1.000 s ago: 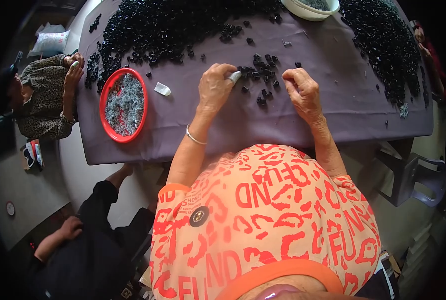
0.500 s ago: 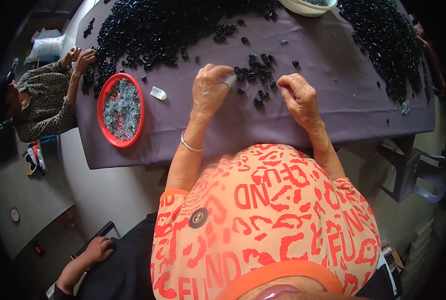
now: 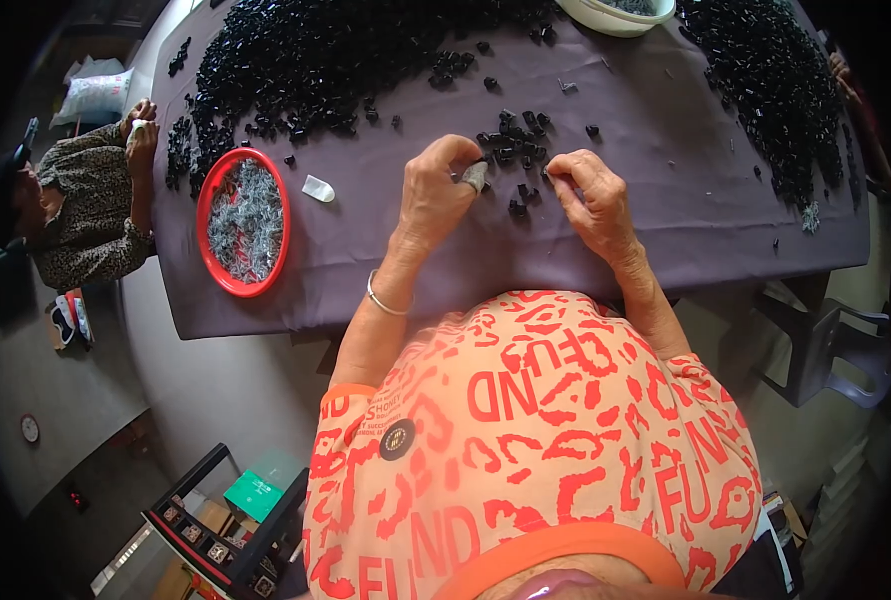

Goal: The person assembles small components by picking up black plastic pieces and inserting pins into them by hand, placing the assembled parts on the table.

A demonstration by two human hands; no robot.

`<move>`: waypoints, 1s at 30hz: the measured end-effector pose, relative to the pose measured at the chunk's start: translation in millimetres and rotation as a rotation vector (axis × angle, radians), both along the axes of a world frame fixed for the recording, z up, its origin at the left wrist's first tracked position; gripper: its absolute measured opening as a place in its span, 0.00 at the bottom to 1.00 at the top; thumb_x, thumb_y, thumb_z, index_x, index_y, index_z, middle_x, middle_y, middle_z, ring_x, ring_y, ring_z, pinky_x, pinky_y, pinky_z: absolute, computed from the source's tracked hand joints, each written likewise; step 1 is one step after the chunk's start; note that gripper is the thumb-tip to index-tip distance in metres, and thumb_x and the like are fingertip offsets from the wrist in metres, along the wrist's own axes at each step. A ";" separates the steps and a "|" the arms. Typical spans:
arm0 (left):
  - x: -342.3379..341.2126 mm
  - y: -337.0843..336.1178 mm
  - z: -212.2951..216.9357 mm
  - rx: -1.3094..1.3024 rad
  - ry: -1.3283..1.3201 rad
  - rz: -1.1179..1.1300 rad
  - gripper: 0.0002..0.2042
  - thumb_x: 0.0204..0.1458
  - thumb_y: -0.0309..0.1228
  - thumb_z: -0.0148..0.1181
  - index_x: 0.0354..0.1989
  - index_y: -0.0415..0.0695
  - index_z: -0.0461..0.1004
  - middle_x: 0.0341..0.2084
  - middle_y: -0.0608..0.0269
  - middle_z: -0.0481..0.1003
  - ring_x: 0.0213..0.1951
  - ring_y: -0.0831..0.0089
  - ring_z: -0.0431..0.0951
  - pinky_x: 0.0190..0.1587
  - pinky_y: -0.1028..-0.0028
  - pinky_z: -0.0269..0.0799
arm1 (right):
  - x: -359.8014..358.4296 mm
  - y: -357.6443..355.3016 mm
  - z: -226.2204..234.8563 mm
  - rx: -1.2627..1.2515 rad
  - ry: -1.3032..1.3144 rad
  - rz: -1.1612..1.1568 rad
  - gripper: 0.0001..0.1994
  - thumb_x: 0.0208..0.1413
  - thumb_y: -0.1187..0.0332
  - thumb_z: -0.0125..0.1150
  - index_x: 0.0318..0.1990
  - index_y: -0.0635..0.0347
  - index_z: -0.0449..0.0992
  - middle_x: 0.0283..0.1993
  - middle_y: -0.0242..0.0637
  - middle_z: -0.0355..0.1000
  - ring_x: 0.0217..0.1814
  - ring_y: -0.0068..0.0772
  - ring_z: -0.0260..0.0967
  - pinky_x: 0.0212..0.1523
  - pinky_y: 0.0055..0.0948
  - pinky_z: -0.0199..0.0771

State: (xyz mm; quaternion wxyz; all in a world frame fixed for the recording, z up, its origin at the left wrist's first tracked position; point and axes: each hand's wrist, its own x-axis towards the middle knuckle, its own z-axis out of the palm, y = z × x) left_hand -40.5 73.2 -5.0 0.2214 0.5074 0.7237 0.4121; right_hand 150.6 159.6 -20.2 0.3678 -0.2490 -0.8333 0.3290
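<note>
A loose cluster of small black plastic pieces [image 3: 514, 140] lies on the cloth between my two hands. At its left edge my left hand [image 3: 438, 195] is closed, thumb and index finger pinching what looks like one small black piece. A greyish finger cover [image 3: 476, 177] sits on one of its digits. My right hand [image 3: 594, 200] is at the cluster's right side, thumb and forefinger pressed together; whatever is in that pinch is too small to make out. A white finger cover [image 3: 318, 188] rests on the cloth farther left.
A red basket [image 3: 202, 225] of grey, thin clippings stands at left on the purple-grey tablecloth [image 3: 686, 220]. Large black heaps [image 3: 306, 70] spread across the far side and far right [image 3: 776, 100]. A pale bowl [image 3: 606, 18] stands at the back. Another person [image 3: 91, 200] works at the left edge.
My left hand has turned and shifted slightly right. My right hand has moved a little left. At lower left, a person's arm has gone from view, exposing a dark rack and green box.
</note>
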 end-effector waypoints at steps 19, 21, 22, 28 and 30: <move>30.6 -68.3 -7.0 0.019 -1.426 0.203 0.09 0.53 0.22 0.53 0.42 0.34 0.72 0.34 0.54 0.77 0.32 0.72 0.79 0.29 0.80 0.75 | -11.2 -30.8 12.0 -0.227 -0.005 0.139 0.06 0.47 0.81 0.58 0.34 0.66 0.72 0.31 0.36 0.71 0.29 0.26 0.69 0.31 0.22 0.69; 34.9 -68.1 -5.9 0.029 -1.428 0.214 0.09 0.54 0.22 0.52 0.42 0.34 0.72 0.34 0.53 0.76 0.33 0.70 0.79 0.29 0.80 0.76 | -13.4 -36.2 16.5 -0.297 0.000 0.146 0.06 0.48 0.81 0.59 0.34 0.66 0.72 0.30 0.36 0.71 0.29 0.25 0.69 0.31 0.22 0.68; 36.6 -68.1 -6.0 0.039 -1.427 0.224 0.09 0.55 0.23 0.51 0.43 0.34 0.71 0.35 0.53 0.76 0.35 0.69 0.79 0.30 0.79 0.77 | -14.4 -37.4 17.2 -0.299 -0.006 0.147 0.06 0.48 0.81 0.59 0.34 0.66 0.72 0.30 0.36 0.71 0.29 0.25 0.69 0.31 0.22 0.68; 45.2 -71.0 -1.5 0.074 -1.391 0.219 0.09 0.54 0.22 0.53 0.43 0.34 0.72 0.35 0.54 0.77 0.35 0.70 0.79 0.31 0.79 0.76 | -17.2 -43.7 22.1 -0.283 0.003 0.175 0.05 0.48 0.81 0.58 0.34 0.65 0.73 0.30 0.36 0.71 0.30 0.26 0.70 0.30 0.24 0.69; 47.7 -71.5 -1.1 0.081 -1.333 0.220 0.09 0.54 0.22 0.53 0.42 0.34 0.72 0.34 0.55 0.77 0.35 0.70 0.79 0.32 0.79 0.76 | -17.5 -44.8 20.8 -0.193 -0.028 0.191 0.05 0.48 0.81 0.58 0.34 0.65 0.73 0.30 0.37 0.71 0.30 0.29 0.71 0.30 0.25 0.69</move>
